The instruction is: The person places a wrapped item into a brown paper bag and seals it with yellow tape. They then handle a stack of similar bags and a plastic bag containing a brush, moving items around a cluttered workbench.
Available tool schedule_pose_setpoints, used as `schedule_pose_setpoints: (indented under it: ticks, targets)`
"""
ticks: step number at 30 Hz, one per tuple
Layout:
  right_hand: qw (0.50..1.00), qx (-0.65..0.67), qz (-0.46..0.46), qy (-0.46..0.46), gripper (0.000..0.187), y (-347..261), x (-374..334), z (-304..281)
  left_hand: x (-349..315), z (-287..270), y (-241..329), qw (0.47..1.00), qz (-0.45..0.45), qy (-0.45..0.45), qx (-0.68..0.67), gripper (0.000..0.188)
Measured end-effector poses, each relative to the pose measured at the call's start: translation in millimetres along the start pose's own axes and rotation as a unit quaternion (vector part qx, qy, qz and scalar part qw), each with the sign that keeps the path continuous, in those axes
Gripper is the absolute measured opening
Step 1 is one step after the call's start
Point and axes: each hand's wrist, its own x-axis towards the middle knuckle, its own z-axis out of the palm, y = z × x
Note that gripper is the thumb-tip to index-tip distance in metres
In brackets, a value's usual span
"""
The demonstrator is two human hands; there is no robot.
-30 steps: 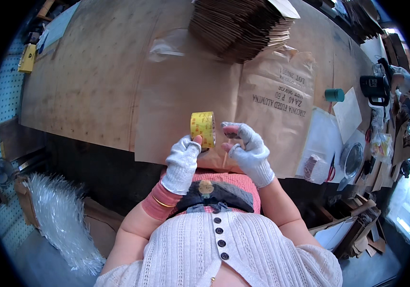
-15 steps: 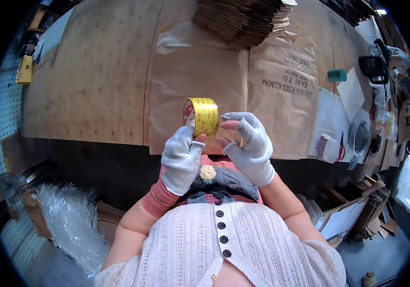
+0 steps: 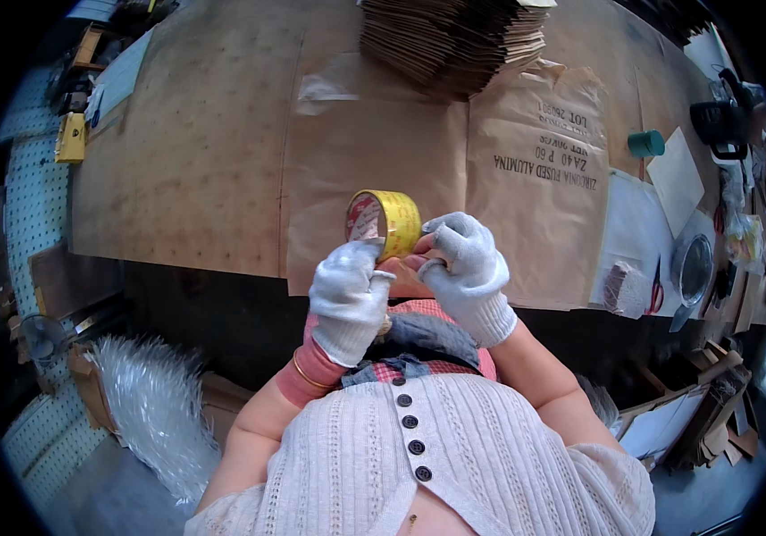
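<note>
tape roll point(image 3: 403, 223), yellow and tilted, sits in the gloved left hand point(image 3: 348, 293), whose fingers are closed about its lower edge. the gloved right hand point(image 3: 466, 279) curls its fingertips in at the roll's right side; whether they have hold of it, i cannot tell. under and beyond the roll spreads brown paper point(image 3: 383, 147); farther beyond lies a bag stack point(image 3: 441, 45). well right of the roll are red-handled scissors point(image 3: 657, 297).

Soft light, strong fisheye bending

Green cylinder point(image 3: 646, 144) beside pale sheet point(image 3: 677, 179)
</note>
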Motion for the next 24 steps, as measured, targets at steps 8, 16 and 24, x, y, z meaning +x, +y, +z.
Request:
schedule_pose_setpoints:
  ticks: [8,16,24]
  targets:
    - [0.974,-0.158,-0.162,0.0,0.025,-15,2,27,-10,-21,-25,0.99,-0.089,-0.094,-0.054,0.012]
    - [0.952,-0.225,-0.189,-0.088,0.016,-59,-22,116,-47,-60,-109,0.987,-0.102,-0.117,-0.051,0.026]
    - [0.905,-0.262,-0.223,-0.251,0.022,-114,-20,185,-77,-127,-196,0.954,-0.135,-0.182,-0.197,0.059]
